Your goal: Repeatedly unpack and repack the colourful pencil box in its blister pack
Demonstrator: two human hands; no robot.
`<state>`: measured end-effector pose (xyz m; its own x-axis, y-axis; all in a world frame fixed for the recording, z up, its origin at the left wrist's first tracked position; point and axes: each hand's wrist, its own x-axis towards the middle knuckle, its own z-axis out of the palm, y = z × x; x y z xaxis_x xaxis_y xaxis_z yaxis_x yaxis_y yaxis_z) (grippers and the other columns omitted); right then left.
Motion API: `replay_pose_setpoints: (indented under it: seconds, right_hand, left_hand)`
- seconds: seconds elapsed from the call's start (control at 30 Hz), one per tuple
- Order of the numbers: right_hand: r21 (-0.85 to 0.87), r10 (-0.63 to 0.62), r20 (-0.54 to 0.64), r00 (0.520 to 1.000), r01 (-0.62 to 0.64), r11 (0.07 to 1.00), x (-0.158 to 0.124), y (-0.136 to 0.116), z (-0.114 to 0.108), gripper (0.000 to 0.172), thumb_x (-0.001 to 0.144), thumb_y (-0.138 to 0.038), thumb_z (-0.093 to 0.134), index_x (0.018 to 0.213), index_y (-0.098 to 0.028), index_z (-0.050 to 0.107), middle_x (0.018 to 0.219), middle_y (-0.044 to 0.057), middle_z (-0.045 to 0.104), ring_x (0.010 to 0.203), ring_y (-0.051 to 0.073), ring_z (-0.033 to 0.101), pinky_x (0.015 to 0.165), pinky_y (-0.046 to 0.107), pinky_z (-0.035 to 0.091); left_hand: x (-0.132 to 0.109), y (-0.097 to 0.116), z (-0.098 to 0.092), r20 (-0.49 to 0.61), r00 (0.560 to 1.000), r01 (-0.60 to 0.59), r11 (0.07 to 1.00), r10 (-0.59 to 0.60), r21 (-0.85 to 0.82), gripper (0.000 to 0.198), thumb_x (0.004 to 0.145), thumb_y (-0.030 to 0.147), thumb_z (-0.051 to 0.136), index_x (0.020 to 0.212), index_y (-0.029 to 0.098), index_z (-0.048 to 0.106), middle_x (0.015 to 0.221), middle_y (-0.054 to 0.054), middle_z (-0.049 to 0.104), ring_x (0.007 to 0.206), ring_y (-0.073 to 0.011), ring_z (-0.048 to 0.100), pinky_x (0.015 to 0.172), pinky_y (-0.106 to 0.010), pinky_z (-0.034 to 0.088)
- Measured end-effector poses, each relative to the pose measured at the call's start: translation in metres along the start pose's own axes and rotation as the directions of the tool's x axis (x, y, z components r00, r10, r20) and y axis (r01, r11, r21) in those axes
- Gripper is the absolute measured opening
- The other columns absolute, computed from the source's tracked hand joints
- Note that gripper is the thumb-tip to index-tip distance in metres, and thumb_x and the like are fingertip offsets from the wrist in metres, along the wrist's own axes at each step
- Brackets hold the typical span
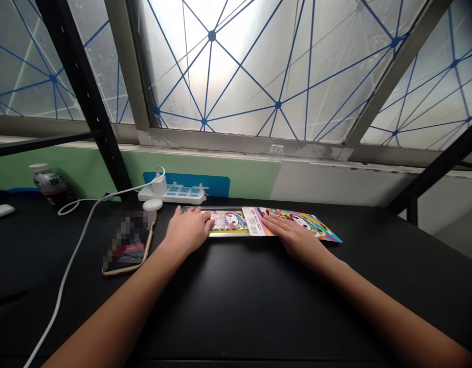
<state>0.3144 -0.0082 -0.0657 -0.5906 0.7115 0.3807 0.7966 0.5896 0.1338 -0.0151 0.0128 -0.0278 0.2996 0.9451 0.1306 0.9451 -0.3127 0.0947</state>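
A flat pencil box (228,221) with colourful cartoon print lies across the black desk, its left part showing. Over its right part is a bright printed cardboard sleeve (323,226) with a white "PENCIL BOX" label, reaching out to the right at a slant. My left hand (192,230) is bent over the left end of the box, fingers curled at its far edge and gripping it. My right hand (293,236) lies flat on the sleeve, fingers stretched out toward the label. The palm hides part of the sleeve's print.
Left of the box are a phone (138,250) and a small white case (152,205). A white power strip (172,193) with a plugged charger stands by the wall. Its white cable (76,245) runs down the left side. A dark bottle (51,184) stands farther left, beside black frame posts (101,128).
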Motion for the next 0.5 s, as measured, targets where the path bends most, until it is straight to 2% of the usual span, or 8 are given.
replay_pose_setpoints:
  seconds: [0.1, 0.23, 0.4, 0.5]
  right_hand:
    - [-0.117, 0.067, -0.018, 0.998, -0.069, 0.991, 0.003, 0.002, -0.005, 0.058, 0.087, 0.000, 0.036, 0.139, -0.016, 0.056, 0.141, 0.011, 0.059, 0.129, 0.027, 0.056, 0.106, 0.048, 0.048]
    - [-0.248, 0.186, -0.106, 0.977, -0.207, 0.946, 0.015, -0.006, -0.015, 0.052, 0.087, 0.000, 0.039, 0.131, -0.014, 0.063, 0.135, 0.012, 0.064, 0.124, 0.030, 0.060, 0.104, 0.049, 0.047]
    - [-0.300, 0.194, -0.127, 0.973, -0.225, 0.927, 0.013, -0.004, -0.025, 0.051, 0.086, 0.000, 0.042, 0.128, -0.017, 0.066, 0.132, 0.010, 0.067, 0.121, 0.029, 0.062, 0.101, 0.046, 0.049]
    - [-0.296, 0.258, -0.190, 0.947, -0.306, 0.905, 0.005, 0.009, -0.033, 0.053, 0.083, 0.002, 0.041, 0.124, -0.016, 0.068, 0.127, 0.009, 0.070, 0.120, 0.027, 0.064, 0.102, 0.042, 0.049]
  left_hand:
    - [0.001, -0.007, -0.001, 0.009, 1.000, 0.012, 1.000, -0.012, 0.002, 0.043, 0.100, 0.045, 0.037, 0.129, 0.028, 0.065, 0.143, -0.014, 0.057, 0.133, -0.0348, 0.051, 0.108, -0.058, 0.036]
    - [0.003, -0.015, -0.002, 0.025, 0.999, 0.021, 1.000, -0.021, 0.001, 0.045, 0.101, 0.049, 0.033, 0.132, 0.033, 0.063, 0.148, -0.011, 0.052, 0.135, -0.0326, 0.050, 0.111, -0.060, 0.031]
    - [0.005, -0.017, -0.002, 0.021, 1.000, 0.023, 1.000, -0.023, -0.002, 0.047, 0.101, 0.050, 0.030, 0.135, 0.036, 0.060, 0.149, -0.008, 0.051, 0.137, -0.0317, 0.048, 0.110, -0.060, 0.031]
    - [0.006, -0.020, 0.000, 0.011, 1.000, 0.023, 1.000, -0.023, 0.003, 0.047, 0.101, 0.051, 0.031, 0.135, 0.036, 0.060, 0.149, -0.008, 0.051, 0.137, -0.0317, 0.048, 0.110, -0.059, 0.031]
